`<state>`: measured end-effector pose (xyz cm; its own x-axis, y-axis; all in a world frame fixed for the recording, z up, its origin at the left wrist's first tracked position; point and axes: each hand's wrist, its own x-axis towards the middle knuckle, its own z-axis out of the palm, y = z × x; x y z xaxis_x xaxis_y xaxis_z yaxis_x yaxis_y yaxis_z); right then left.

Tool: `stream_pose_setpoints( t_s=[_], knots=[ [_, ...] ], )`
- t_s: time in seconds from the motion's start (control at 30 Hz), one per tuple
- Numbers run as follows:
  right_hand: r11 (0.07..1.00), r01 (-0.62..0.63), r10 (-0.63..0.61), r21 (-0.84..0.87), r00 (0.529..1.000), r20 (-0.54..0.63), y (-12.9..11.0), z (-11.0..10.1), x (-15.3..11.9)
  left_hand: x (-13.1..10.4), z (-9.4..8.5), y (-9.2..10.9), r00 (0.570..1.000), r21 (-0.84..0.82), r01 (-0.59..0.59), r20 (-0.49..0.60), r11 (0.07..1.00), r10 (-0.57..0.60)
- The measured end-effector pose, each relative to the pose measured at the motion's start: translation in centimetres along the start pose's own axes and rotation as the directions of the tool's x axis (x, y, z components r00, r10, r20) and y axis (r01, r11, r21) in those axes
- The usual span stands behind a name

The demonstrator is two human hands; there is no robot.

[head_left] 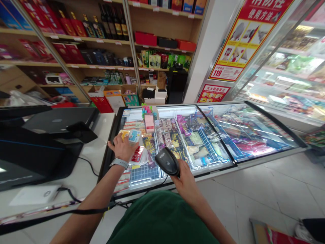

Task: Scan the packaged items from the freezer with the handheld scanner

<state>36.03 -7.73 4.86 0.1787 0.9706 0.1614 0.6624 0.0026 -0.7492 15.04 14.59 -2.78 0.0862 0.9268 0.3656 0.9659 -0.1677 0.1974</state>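
My right hand (185, 176) is wrapped around a black handheld barcode scanner (166, 162), whose rounded head points left over the freezer's glass. My left hand (123, 148), with a grey watch (120, 163) at the wrist, lies palm down with its fingers spread. Under and beside it are small plastic-wrapped packs on the glass top: a light-blue and white pack (134, 136) by its fingertips and a red pack (137, 154) below its thumb. The palm hides part of a yellow pack (124, 134). A bright multicoloured item (147, 109) stands just behind the packs.
The chest freezer (236, 166) holds wire baskets of packaged food under sliding glass. To the left is a white counter (101, 135) with a black checkout machine (35, 156), a white box (35, 195) and cables. Stocked shelves (101, 40) stand behind; tiled floor lies at right.
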Motion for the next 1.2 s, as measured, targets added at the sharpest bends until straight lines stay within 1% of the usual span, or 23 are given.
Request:
stream_pose_setpoints(
  t_s=[0.33,0.43,0.5,0.6,0.67,0.7,0.73,0.77,0.8,0.83,0.87,0.9,0.93,0.97,1.0,1.03,1.07,1.13,1.2],
  knots=[
    [1.000,-0.002,0.002,-0.003,1.000,-0.007,-0.2,-0.1,-0.1,-0.4,0.1,0.0,1.000,0.027,0.024,-0.006,0.999,-0.024],
    [1.000,-0.017,0.017,-0.003,1.000,-0.015,-0.4,-0.2,-0.3,-0.5,-0.2,0.0,0.999,0.022,0.031,-0.008,0.999,-0.031],
    [0.999,-0.045,0.045,0.000,0.999,-0.025,-0.4,-0.2,-0.4,-0.6,-0.9,0.1,0.999,0.005,0.043,-0.015,0.999,-0.043],
    [0.994,-0.102,0.104,0.041,0.993,-0.054,-0.3,-0.3,-0.6,-1.1,-2.8,0.5,0.998,-0.077,0.022,-0.050,0.997,-0.026],
    [0.988,-0.127,0.135,0.092,0.987,-0.082,0.0,-0.4,-0.6,-2.0,-4.3,1.1,0.998,-0.194,-0.034,-0.062,0.980,0.023],
    [0.983,-0.135,0.147,0.121,0.984,-0.099,0.1,-0.4,-0.6,-2.7,-5.1,1.5,0.997,-0.279,-0.066,-0.048,0.958,0.055],
    [0.978,-0.142,0.161,0.150,0.980,-0.116,0.3,-0.3,-0.6,-3.6,-5.7,2.1,0.996,-0.382,-0.091,-0.016,0.920,0.092],
    [0.972,-0.148,0.174,0.180,0.975,-0.136,0.4,-0.3,-0.6,-4.7,-6.4,2.7,0.989,-0.501,-0.102,0.039,0.859,0.140],
    [0.966,-0.152,0.187,0.208,0.970,-0.157,0.4,-0.3,-0.5,-6.0,-6.9,3.5,0.976,-0.618,-0.067,0.123,0.783,0.181],
    [0.959,-0.157,0.201,0.235,0.964,-0.177,0.4,-0.2,-0.5,-7.3,-7.4,4.4,0.957,-0.712,0.025,0.220,0.702,0.189],
    [0.952,-0.163,0.217,0.258,0.957,-0.194,0.4,-0.2,-0.5,-8.7,-7.9,5.3,0.914,-0.775,0.149,0.346,0.615,0.214],
    [0.946,-0.172,0.232,0.274,0.951,-0.205,0.2,-0.1,-0.4,-10.0,-8.4,6.3,0.854,-0.807,0.283,0.459,0.519,0.247],
    [0.941,-0.183,0.247,0.284,0.946,-0.209,0.0,0.1,-0.4,-11.1,-8.9,7.2,0.799,-0.815,0.389,0.531,0.430,0.283],
    [0.937,-0.193,0.258,0.291,0.944,-0.204,-0.3,0.2,-0.4,-12.0,-9.4,8.2,0.755,-0.807,0.466,0.576,0.361,0.313],
    [0.933,-0.200,0.264,0.298,0.945,-0.193,-0.6,0.4,-0.4,-12.7,-10.0,9.1,0.724,-0.798,0.519,0.601,0.305,0.339],
    [0.931,-0.199,0.263,0.307,0.947,-0.182,-1.1,0.7,-0.4,-13.2,-10.7,9.9,0.708,-0.795,0.551,0.606,0.252,0.363],
    [0.929,-0.188,0.252,0.320,0.952,-0.172,-1.5,1.0,-0.5,-13.5,-11.4,10.5,0.704,-0.799,0.568,0.596,0.199,0.386],
    [0.927,-0.140,0.204,0.348,0.967,-0.155,-2.6,1.8,-0.9,-13.7,-12.7,11.5,0.727,-0.819,0.562,0.557,0.120,0.401],
    [0.934,-0.063,0.120,0.352,0.983,-0.142,-3.8,2.7,-1.4,-13.6,-13.6,11.8,0.758,-0.824,0.557,0.556,0.106,0.339]
  ],
)
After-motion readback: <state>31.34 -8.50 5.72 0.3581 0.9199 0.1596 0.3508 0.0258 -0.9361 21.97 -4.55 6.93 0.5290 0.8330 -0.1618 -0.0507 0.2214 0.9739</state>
